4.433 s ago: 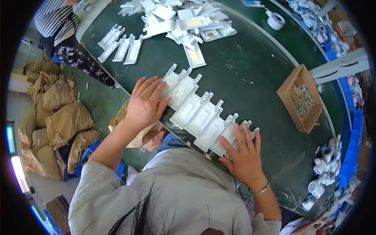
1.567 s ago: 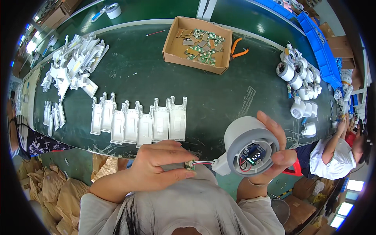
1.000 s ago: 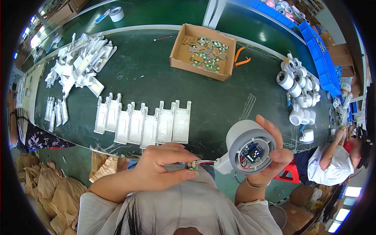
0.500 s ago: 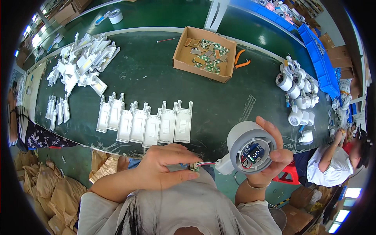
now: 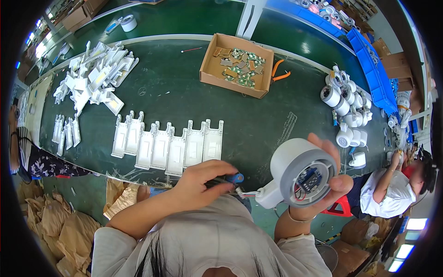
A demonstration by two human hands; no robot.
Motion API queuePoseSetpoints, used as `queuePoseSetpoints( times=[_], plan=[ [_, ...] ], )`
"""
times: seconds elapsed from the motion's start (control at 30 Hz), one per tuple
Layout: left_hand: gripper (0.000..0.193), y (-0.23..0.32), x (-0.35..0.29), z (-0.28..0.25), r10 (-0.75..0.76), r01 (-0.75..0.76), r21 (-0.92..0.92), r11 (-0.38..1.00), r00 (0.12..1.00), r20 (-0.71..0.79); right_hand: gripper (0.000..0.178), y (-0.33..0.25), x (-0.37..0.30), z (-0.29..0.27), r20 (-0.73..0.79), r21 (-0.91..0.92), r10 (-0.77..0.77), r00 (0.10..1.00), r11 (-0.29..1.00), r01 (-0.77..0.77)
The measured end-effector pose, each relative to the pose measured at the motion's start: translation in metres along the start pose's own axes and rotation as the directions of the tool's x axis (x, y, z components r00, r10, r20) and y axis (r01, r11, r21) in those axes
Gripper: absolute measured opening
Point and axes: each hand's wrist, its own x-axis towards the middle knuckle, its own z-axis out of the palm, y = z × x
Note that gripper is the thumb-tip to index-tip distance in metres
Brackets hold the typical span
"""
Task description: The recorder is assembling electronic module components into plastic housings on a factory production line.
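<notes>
My right hand (image 5: 330, 184) grips a round white fan head (image 5: 295, 161) with a grey ring, holding it tilted so the circuit board (image 5: 310, 179) inside its open face shows. Thin wires (image 5: 249, 194) run from its short white neck toward my left hand (image 5: 203, 182). Between the thumb and fingers of that hand is a blue cylinder (image 5: 235, 178), like a battery, mostly hidden by the fingers. A small pale piece at the wire ends sits just below it. On the table beyond lies a row of white handle shells (image 5: 176, 150).
A cardboard box (image 5: 207, 76) of small circuit boards stands at the back, with orange-handled pliers (image 5: 280, 71) beside it. White plastic parts (image 5: 97, 76) are heaped at left, more fan heads (image 5: 346, 97) at right. A co-worker (image 5: 387, 191) sits on the right.
A small green board showed at my left fingertips before; now the blue cylinder shows there. The fan head has shifted slightly right, and its lit display now looks dark.
</notes>
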Motion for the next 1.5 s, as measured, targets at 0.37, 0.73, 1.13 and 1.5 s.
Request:
queuePoseSetpoints(
  times=[0.37, 0.73, 1.13, 1.5],
  plan=[
    [0.029, 0.002, -0.004, 0.012, -0.084, 0.084, 0.012, 0.996, 0.996, -0.006, 0.037, 0.012, 0.008, 0.001, -0.177, -0.113, -0.012, 0.984, 0.994, -0.008],
    [0.015, -0.027, 0.036, -0.01, -0.005, 0.165, 0.691, 0.704, 0.974, -0.227, 0.06, 0.069, 0.032, -0.006, 0.163, -0.083, 0.072, 0.984, 0.995, -0.059],
    [0.012, -0.023, 0.04, -0.015, -0.054, 0.195, 0.739, 0.644, 0.976, -0.211, 0.061, 0.086, 0.055, -0.006, 0.23, -0.129, 0.157, 0.96, 0.983, -0.13],
    [0.015, -0.04, 0.17, -0.229, 0.202, 0.276, 0.935, 0.221, 0.925, -0.321, 0.054, 0.21, 0.204, 0.106, 0.377, -0.408, 0.129, 0.917, 0.912, 0.039]
  ],
)
